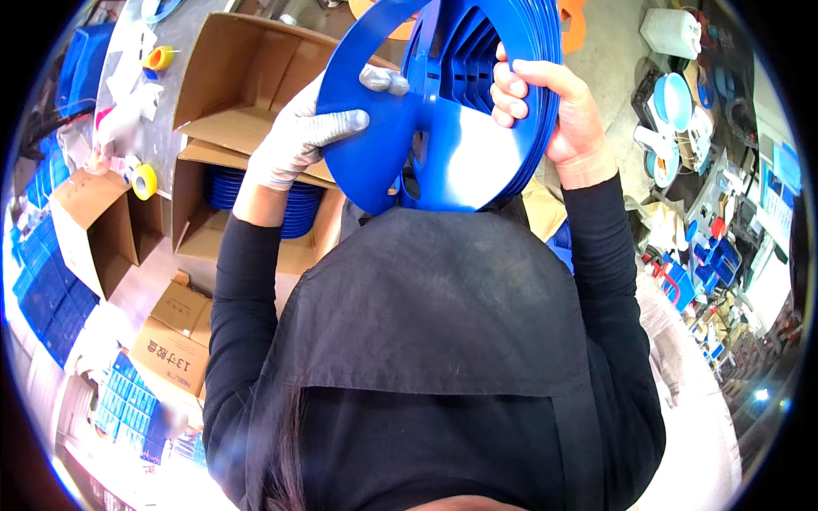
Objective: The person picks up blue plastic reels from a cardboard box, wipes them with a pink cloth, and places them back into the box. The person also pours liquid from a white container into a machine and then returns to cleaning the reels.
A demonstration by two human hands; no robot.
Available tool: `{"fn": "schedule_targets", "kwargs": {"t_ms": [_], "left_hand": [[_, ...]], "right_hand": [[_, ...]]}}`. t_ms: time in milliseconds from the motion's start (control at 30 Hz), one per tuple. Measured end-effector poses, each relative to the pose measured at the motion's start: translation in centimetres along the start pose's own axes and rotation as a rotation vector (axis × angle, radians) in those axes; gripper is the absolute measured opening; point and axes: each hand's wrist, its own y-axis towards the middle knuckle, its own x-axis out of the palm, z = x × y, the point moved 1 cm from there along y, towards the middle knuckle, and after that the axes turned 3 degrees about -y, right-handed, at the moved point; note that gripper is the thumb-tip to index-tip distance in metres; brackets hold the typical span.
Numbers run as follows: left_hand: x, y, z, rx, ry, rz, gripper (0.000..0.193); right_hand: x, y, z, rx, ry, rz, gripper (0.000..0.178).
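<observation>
In front of my chest I hold blue plastic reel discs with cut-out slots. My left hand (298,136), in a pale grey glove, is closed on the rim of a single blue disc (362,166), thumb on the near face and fingertips showing through its opening. This disc is tilted away from a thick stack of blue discs (486,166) at its right; their lower edges come close together, and whether they touch I cannot tell. My bare right hand (567,111) grips the stack's right side, fingers hooked through the opening and thumb over the rim.
Left of my hands stands an open cardboard box (200,226) with more stacked blue discs (302,209) inside. Behind it is another open carton (213,77). Yellow tape rolls (144,181) lie farther left, above a closed carton (175,341). Clutter and a white jug (671,32) are at right.
</observation>
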Motion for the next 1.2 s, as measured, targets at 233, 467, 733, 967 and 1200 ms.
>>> {"fn": "schedule_targets", "kwargs": {"t_ms": [233, 467, 733, 967, 1200], "left_hand": [[-2.5, 5.7, 2.0, 0.199, 0.929, -0.067, 0.035], [-16.5, 7.7, -0.7, 0.166, 0.243, 0.188, 0.049], [-13.7, 9.3, -7.2, 0.093, -0.011, 0.165, 0.044], [3.0, 12.7, -18.5, -0.060, 0.140, -0.122, 0.043], [18.1, 12.6, -32.0, -0.158, 0.184, -0.364, 0.043]], "right_hand": [[-0.2, 6.3, 5.2, -0.107, 0.079, 0.262, 0.045], [-2.2, 8.3, 15.5, -0.308, 0.365, 0.532, 0.015], [-1.3, -2.5, 21.8, -0.317, 0.260, 0.897, 0.015], [1.2, -15.5, 29.9, -0.417, 0.496, 1.209, 0.023], [3.8, -23.1, 39.9, -0.583, 0.882, 1.500, 0.022]]}}
